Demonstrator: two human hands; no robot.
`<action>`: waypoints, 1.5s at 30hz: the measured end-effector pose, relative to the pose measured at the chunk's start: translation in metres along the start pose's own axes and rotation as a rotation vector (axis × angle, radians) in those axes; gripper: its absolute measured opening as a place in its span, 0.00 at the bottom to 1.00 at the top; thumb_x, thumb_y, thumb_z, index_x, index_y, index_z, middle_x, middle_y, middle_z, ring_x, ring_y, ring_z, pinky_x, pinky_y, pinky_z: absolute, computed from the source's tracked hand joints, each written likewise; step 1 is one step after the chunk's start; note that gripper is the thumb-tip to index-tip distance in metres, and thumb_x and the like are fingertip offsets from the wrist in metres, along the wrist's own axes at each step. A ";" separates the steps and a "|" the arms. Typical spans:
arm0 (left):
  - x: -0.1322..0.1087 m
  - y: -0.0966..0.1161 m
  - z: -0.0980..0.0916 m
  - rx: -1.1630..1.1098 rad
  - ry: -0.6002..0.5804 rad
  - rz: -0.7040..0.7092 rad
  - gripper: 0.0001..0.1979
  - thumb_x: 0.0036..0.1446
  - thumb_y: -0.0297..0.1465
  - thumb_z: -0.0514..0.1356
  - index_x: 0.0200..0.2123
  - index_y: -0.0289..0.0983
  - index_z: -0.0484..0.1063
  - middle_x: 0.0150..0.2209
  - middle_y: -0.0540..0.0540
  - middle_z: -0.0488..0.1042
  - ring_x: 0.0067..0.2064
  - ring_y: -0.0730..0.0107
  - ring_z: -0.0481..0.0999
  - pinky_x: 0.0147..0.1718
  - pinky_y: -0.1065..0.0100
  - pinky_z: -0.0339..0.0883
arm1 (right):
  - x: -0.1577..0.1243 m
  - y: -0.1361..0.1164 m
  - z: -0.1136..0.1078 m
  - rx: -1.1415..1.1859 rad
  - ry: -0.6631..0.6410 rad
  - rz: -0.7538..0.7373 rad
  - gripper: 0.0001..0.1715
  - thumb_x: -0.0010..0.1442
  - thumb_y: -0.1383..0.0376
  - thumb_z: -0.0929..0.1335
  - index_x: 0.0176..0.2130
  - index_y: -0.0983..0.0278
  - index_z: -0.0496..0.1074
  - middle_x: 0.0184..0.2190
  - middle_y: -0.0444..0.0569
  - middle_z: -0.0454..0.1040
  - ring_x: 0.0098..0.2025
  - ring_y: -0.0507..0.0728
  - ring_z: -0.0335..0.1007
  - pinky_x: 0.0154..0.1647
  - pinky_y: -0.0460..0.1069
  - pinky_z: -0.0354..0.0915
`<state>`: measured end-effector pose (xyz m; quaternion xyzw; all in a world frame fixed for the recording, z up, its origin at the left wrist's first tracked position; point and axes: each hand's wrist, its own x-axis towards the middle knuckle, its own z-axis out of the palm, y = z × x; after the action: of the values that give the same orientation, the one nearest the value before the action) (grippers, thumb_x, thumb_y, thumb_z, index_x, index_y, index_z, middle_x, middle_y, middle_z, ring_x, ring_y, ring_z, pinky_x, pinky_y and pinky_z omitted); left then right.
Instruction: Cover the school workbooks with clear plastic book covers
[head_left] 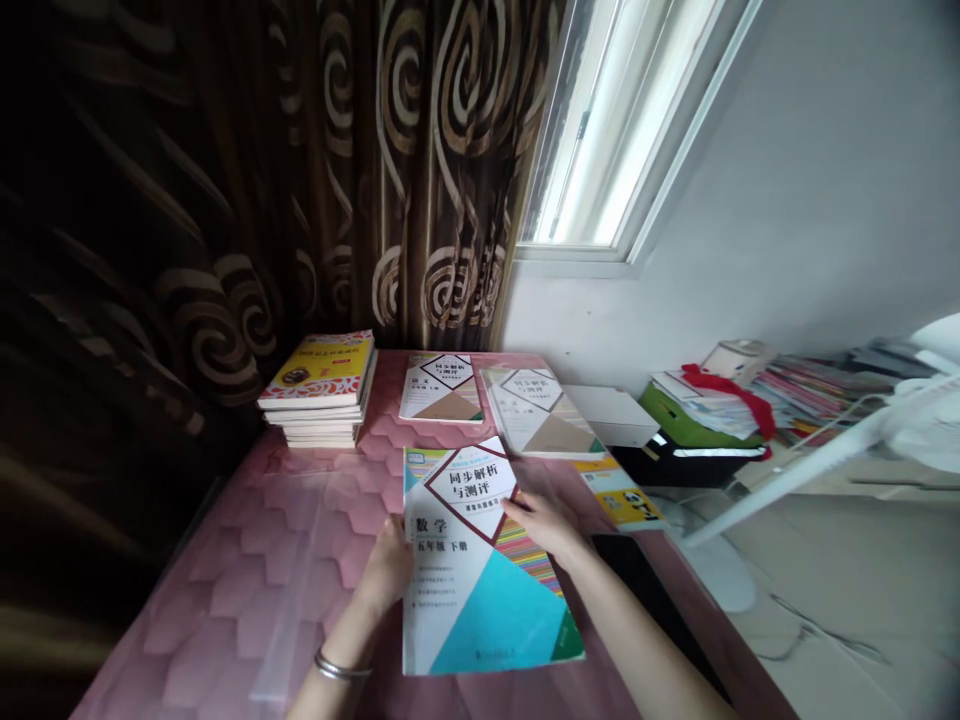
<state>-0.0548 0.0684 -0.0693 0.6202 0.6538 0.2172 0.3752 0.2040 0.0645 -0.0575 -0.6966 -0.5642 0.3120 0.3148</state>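
Between my two hands is a maths workbook [487, 610] with a white cover, a turquoise block and a striped patch, its front facing up. My left hand [388, 565], with a silver bangle on the wrist, grips the left edge; most of its fingers are hidden behind the book. On the right edge my right hand [546, 518] is closed, its thumb or fingers lying over the cover. Beyond the book lie two similar white-and-tan workbooks, a smaller-looking one [441, 388] and one farther right [536, 410].
A stack of books [319, 375] with a yellow top cover stands at the back left of the pink table [247, 560]. On the right are a yellow panda-printed item [619, 495], a black flat object [652, 600], a white box [615, 412], a green bin [690, 412] and a white fan [795, 475].
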 end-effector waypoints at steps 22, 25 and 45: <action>-0.047 -0.001 -0.006 0.685 -0.159 0.304 0.33 0.57 0.39 0.56 0.65 0.54 0.51 0.70 0.48 0.39 0.69 0.41 0.35 0.57 0.29 0.29 | -0.038 0.050 -0.048 0.204 0.032 0.139 0.32 0.49 0.43 0.65 0.42 0.64 0.74 0.49 0.54 0.76 0.54 0.67 0.69 0.54 0.55 0.64; -0.045 0.003 -0.003 0.709 -0.084 0.300 0.29 0.60 0.35 0.51 0.65 0.49 0.53 0.69 0.45 0.40 0.69 0.43 0.38 0.58 0.29 0.29 | -0.031 0.043 -0.043 0.210 0.002 0.106 0.34 0.50 0.43 0.65 0.45 0.64 0.74 0.51 0.54 0.75 0.56 0.66 0.67 0.55 0.55 0.63; -0.041 -0.014 0.030 0.611 -0.043 0.618 0.28 0.66 0.39 0.45 0.67 0.45 0.44 0.67 0.46 0.52 0.69 0.52 0.46 0.64 0.40 0.35 | -0.031 0.059 -0.029 0.178 0.028 0.299 0.27 0.51 0.49 0.65 0.42 0.64 0.77 0.46 0.52 0.78 0.49 0.65 0.73 0.44 0.53 0.68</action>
<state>-0.0431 0.0215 -0.0890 0.8738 0.4635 0.1029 0.1054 0.2565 0.0222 -0.0847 -0.7464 -0.4197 0.3945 0.3332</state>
